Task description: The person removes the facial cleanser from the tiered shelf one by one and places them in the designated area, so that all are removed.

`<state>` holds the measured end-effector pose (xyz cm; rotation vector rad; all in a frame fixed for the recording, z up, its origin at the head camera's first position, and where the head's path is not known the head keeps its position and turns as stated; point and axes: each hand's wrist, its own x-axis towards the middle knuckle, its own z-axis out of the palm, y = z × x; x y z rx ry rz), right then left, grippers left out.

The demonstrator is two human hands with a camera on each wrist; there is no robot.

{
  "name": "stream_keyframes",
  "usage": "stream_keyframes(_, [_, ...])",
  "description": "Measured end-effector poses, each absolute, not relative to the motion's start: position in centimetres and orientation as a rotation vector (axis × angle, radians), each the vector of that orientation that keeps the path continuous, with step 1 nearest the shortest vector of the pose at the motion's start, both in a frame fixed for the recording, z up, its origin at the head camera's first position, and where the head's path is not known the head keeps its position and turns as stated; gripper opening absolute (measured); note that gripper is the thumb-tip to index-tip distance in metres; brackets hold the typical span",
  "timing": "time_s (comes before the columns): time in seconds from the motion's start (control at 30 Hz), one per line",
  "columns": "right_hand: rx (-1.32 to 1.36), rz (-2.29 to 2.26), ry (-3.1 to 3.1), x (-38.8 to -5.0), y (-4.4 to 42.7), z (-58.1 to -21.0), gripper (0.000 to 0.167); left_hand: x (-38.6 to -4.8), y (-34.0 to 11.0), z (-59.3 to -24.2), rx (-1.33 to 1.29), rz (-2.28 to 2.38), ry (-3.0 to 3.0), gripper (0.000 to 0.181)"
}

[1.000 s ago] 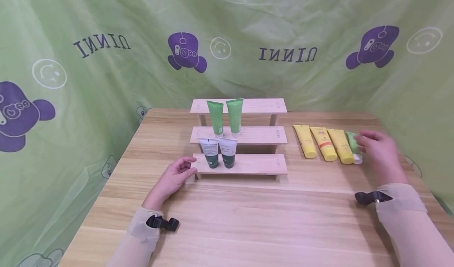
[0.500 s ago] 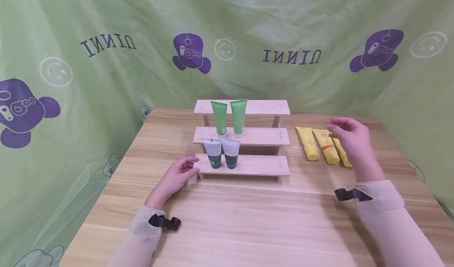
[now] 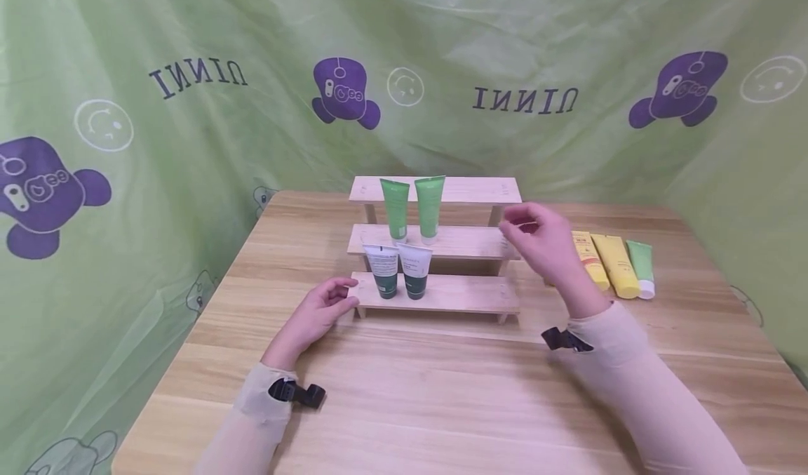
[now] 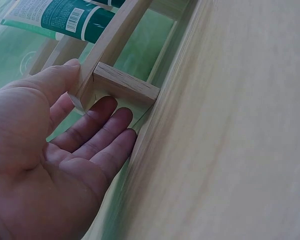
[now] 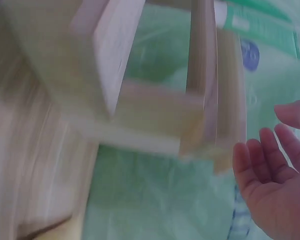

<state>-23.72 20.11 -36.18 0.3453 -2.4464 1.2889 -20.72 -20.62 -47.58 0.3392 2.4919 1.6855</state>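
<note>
3-tier rack [image 3: 463, 292], ctr: 2 green tubes [image 3: 395, 207] mid tier, 2 white/dk-green tubes [image 3: 414, 267] near tier, upright. Yellow tubes [image 3: 615, 264] + 3rd green tube [image 3: 641, 263] lie on table [image 3: 442, 391], R. L hand [image 3: 315, 313]: thumb/index pinch near tier's L end. R hand [image 3: 544, 245]: fingers loosely bent, holding nothing, by rack's R end.

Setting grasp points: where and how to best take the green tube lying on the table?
Likely best: pinch the green tube just behind its white cap, coming from above and the right. It lies flat, and looks narrower and rounder there than at its wide far end; a yellow tube lies close on its left.
</note>
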Motion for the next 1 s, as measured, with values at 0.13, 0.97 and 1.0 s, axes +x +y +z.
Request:
stream_keyframes(0.13, [0.482, 1.263, -2.427, -24.1, 17.5, -36.1, 0.028, -20.5, -20.7, -47.5, 0.363, 1.698, 2.499, 0.038])
stream_keyframes(0.97, [0.338, 1.752, -2.181, -25.7, 9.7, -37.3, 0.047, -20.7, -20.3, -47.5, 0.411, 1.738, 2.474, 0.033])
stream_keyframes(1.0, [0.335, 1.755, -2.174, -25.8, 9.5, -37.3, 0.046, -20.7, -20.3, -47.4, 0.408, 1.736, 2.475, 0.033])
